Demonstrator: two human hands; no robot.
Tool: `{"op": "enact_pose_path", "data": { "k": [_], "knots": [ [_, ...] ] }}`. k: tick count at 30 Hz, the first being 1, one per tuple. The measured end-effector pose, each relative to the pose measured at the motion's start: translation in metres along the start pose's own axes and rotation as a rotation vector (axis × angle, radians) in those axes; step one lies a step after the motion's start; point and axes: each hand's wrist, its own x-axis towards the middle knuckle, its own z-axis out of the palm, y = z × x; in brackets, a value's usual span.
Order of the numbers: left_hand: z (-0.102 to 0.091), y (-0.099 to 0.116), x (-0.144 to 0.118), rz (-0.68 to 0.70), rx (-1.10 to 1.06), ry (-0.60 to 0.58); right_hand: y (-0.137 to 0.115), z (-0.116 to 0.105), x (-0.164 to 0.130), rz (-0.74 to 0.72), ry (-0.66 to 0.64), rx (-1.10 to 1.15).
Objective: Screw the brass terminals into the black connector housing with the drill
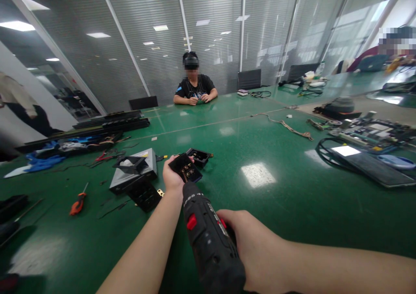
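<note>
- Left hand [171,177] clamped on a small black plastic part [186,167], lifted off the green worktop [279,190] and tilted toward the tool, prob. so its brass contacts face the bit.
- Right hand [250,242] wrapped tight round the handle of a black cordless screwdriver [208,237] w/ red switch; bit tip meets the part, in line w/ it.
- Second black part [199,156] lies just behind the held one, toward the worktop's middle.
- Opened grey device casing [133,172] just left of the left hand; orange-handled screwdriver [78,204] further toward the left edge.
- Another person [194,88] sits at the far edge, hands together.
</note>
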Motion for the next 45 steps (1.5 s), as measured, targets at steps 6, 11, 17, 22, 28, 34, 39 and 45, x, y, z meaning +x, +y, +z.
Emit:
{"op": "enact_pose_path", "data": {
  "k": [6,11,17,22,28,34,39,45],
  "knots": [
    [0.002,0.004,-0.001,-0.027,0.007,0.053,-0.001,0.000,0.000,-0.007,0.004,0.021],
    [0.004,0.004,-0.003,-0.025,0.010,0.064,-0.002,0.001,0.000,0.000,-0.001,0.070],
    [0.003,0.002,-0.004,-0.019,-0.019,0.043,-0.003,-0.001,0.000,-0.014,0.002,0.025],
    [0.003,0.003,-0.003,-0.024,-0.017,0.047,-0.001,-0.002,0.002,-0.034,0.003,-0.025],
    [0.004,0.003,-0.003,-0.021,-0.001,0.036,-0.001,-0.001,0.002,-0.019,0.003,0.015],
    [0.005,0.001,-0.006,-0.006,0.028,0.017,0.006,0.000,0.001,-0.030,-0.018,0.063],
    [0.004,0.002,-0.006,-0.004,0.033,0.002,0.009,0.000,0.003,-0.001,-0.002,0.022],
    [0.006,0.001,-0.006,-0.016,0.016,0.022,0.008,-0.002,0.002,-0.037,0.005,-0.060]
  ]
}}
